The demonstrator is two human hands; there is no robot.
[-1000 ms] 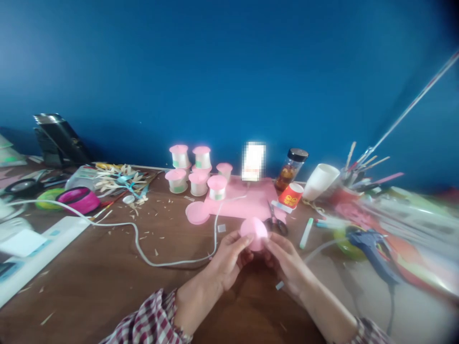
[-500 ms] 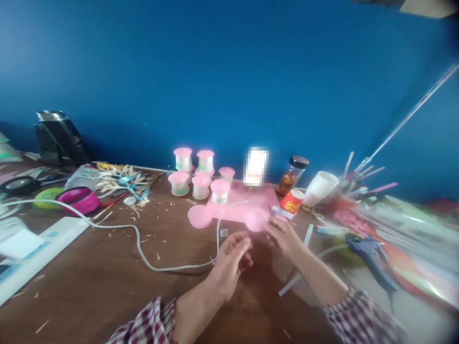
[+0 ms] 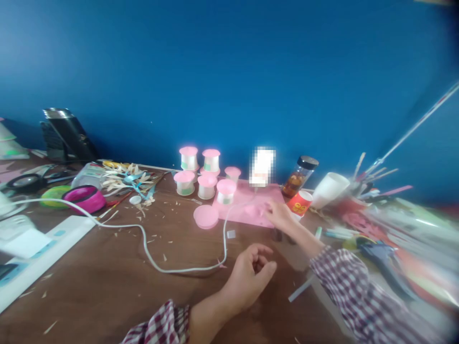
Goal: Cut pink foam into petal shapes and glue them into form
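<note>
My left hand (image 3: 249,274) hovers over the brown table with loosely curled fingers, the thumb held apart and nothing visible between them. Farther forward, my right hand (image 3: 278,215) reaches over the right part of a pink sheet (image 3: 244,216). Its fingertips are blurred beside a faint pink shape (image 3: 253,209), and I cannot make out whether they grip it. Left of the sheet lies a pink paper disc (image 3: 205,217). Several white paper cups with pink disc tops, such as the front cup (image 3: 225,193), stand behind it, some stacked.
A white cable (image 3: 172,271) winds across the table towards a power strip (image 3: 39,253). At the right are a red paper cup (image 3: 300,203), a white cup (image 3: 332,188), a dark-lidded jar (image 3: 300,174) and a glue gun (image 3: 389,267). A blurred-out bright rectangle (image 3: 263,166) stands behind the sheet.
My right hand has moved forward over the pink sheet; the pink disc at its fingers no longer shows clearly. My left hand has shifted right and nearer to me, its fingers opening.
</note>
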